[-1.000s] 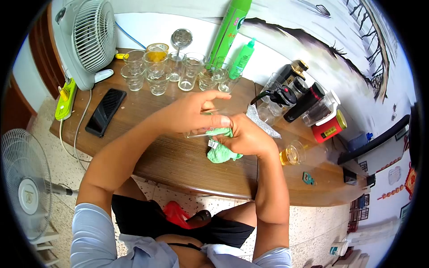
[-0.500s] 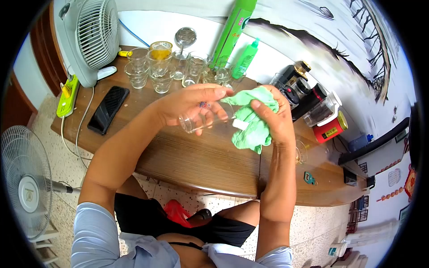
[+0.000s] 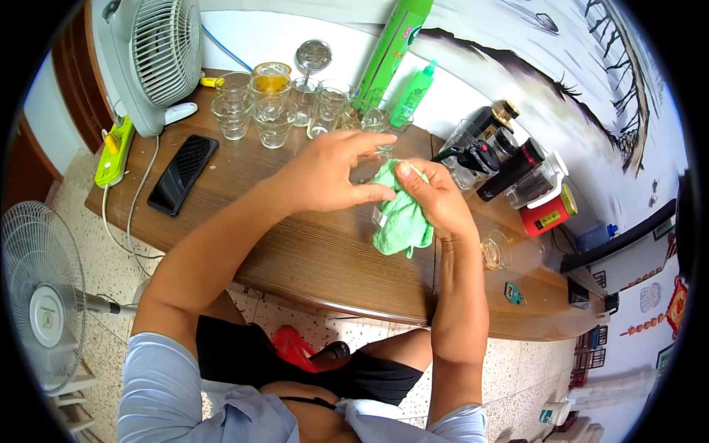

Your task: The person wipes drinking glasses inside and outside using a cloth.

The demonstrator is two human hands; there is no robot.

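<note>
My right hand (image 3: 437,198) is closed on a light green cloth (image 3: 403,225) with a small white tag, held above the wooden table (image 3: 317,258). Just left of it is my left hand (image 3: 332,171), thumb and fingers apart, curved around the near side of a clear glass whose outline barely shows between the hands. How firmly either hand touches that glass cannot be made out. Behind my hands stand several clear glasses (image 3: 273,122), and a drinking glass with amber liquid (image 3: 493,252) is to the right.
A black phone (image 3: 182,175) lies at the left, near a desk fan (image 3: 159,59) and a green power strip (image 3: 114,151). Green bottles (image 3: 413,94) stand at the back. Toward the right are a black flask (image 3: 512,168), a red tin (image 3: 548,210) and a small teal object (image 3: 513,293).
The cloth was bunched low between my hands, then spread at the right; now it hangs more compactly. The glass, seen lying sideways by my left fingers before, is now mostly hidden.
</note>
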